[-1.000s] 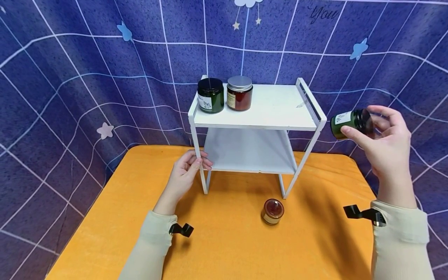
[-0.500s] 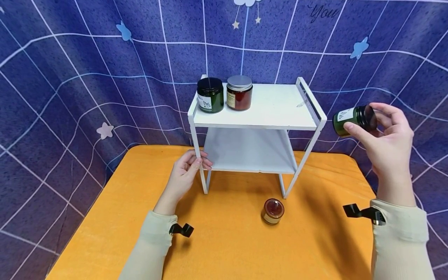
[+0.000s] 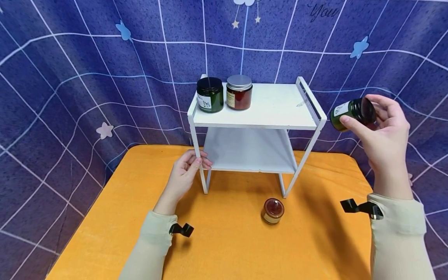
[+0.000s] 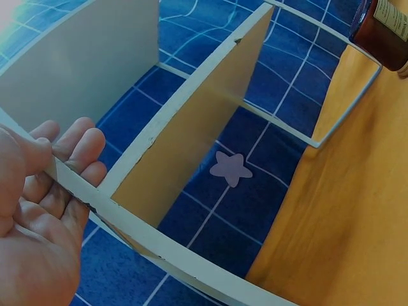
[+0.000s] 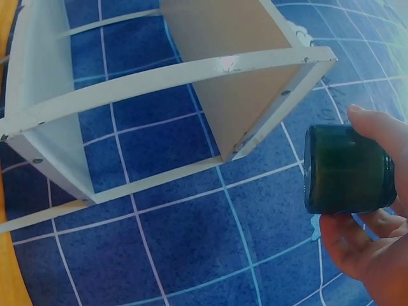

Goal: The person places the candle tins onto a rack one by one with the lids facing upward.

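Note:
A green glass jar (image 3: 343, 115) with a black lid and a white label is held in my right hand (image 3: 388, 134), off the right end of the white two-tier rack (image 3: 276, 105). It tilts sideways, lid toward the palm. In the right wrist view the green jar (image 5: 347, 169) sits between thumb and fingers. My left hand (image 3: 185, 171) grips the rack's front left leg, thumb in front and fingers behind. The left wrist view shows that hand (image 4: 51, 191) around the white bar. On the top shelf stand another green jar (image 3: 210, 95) and an amber jar (image 3: 239, 93) with a silver lid.
A small amber jar (image 3: 273, 211) rests on the orange tabletop (image 3: 224, 241), in front of the rack's right leg. The rack's lower shelf (image 3: 250, 149) is bare white. A blue curtain (image 3: 147, 58) with white lines and stars hangs behind.
My right hand has risen slightly with the green jar and shifted a little left over the last half second. The left hand stays on the rack leg.

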A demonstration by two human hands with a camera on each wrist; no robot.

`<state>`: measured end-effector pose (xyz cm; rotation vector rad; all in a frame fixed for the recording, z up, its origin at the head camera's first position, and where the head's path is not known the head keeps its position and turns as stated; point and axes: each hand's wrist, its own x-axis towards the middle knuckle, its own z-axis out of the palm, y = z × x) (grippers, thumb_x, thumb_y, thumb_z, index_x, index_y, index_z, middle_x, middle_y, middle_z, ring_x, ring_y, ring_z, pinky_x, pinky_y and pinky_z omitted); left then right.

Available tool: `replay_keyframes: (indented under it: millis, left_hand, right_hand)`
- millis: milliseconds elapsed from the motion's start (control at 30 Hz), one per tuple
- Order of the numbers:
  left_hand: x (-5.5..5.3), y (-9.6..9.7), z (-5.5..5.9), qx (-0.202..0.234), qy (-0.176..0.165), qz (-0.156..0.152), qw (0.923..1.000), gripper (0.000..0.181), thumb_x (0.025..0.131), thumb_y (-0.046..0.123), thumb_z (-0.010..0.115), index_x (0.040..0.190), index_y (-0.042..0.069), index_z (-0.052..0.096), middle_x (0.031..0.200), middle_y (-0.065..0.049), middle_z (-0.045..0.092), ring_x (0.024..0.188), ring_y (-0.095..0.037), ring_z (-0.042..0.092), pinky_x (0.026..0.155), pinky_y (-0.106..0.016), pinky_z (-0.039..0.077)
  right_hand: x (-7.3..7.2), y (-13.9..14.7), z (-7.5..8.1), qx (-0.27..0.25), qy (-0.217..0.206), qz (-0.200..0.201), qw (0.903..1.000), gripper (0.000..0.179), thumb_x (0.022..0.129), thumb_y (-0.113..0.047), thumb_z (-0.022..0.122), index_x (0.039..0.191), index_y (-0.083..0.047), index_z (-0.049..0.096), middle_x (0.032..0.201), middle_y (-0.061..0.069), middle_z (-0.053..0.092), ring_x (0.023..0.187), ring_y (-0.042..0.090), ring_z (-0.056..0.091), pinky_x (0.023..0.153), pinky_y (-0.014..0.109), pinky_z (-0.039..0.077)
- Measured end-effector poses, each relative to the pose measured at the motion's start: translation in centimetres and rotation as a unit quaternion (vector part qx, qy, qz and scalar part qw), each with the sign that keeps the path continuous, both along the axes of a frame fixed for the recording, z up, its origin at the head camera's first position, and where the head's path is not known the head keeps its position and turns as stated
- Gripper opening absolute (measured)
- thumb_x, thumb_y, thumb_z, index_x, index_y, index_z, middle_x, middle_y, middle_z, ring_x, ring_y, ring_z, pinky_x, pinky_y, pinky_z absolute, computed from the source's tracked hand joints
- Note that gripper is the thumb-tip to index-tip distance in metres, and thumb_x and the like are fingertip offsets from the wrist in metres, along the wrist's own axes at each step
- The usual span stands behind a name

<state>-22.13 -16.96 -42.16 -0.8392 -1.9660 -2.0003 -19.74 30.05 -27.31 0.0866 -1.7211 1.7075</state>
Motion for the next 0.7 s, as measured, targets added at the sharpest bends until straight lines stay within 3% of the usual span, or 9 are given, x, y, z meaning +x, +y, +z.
replay_keyframes:
  millis: [433, 700]
  left_hand:
    - [-0.1, 0.0, -0.1, -0.004, 0.001, 0.0, 1.0, 0.023, 0.116, 0.001, 0.048, 0.128, -0.013, 0.061, 0.106, -0.033, 0.074, 0.092, -0.016, 0.078, 0.098, -0.031, 0.062]
    - [0.0, 0.0, 0.0, 0.0, 0.002, -0.002, 1.0, 0.022, 0.115, -0.001, 0.047, 0.128, -0.014, 0.06, 0.106, -0.034, 0.073, 0.092, -0.015, 0.078, 0.098, -0.031, 0.062]
  right_hand:
    - [-1.0, -1.7, 1.9, 0.0, 0.068, -0.021, 0.9975, 0.062, 0.075, 0.01, 0.093, 0.132, -0.008, 0.075, 0.119, 0.011, 0.077, 0.1, 0.018, 0.068, 0.083, 0.022, 0.054]
    - [-1.9, -3.1, 2.9, -0.025, 0.098, -0.003, 0.9949, 0.062, 0.073, 0.01, 0.093, 0.13, -0.006, 0.076, 0.117, 0.013, 0.076, 0.103, 0.021, 0.068, 0.085, 0.024, 0.056]
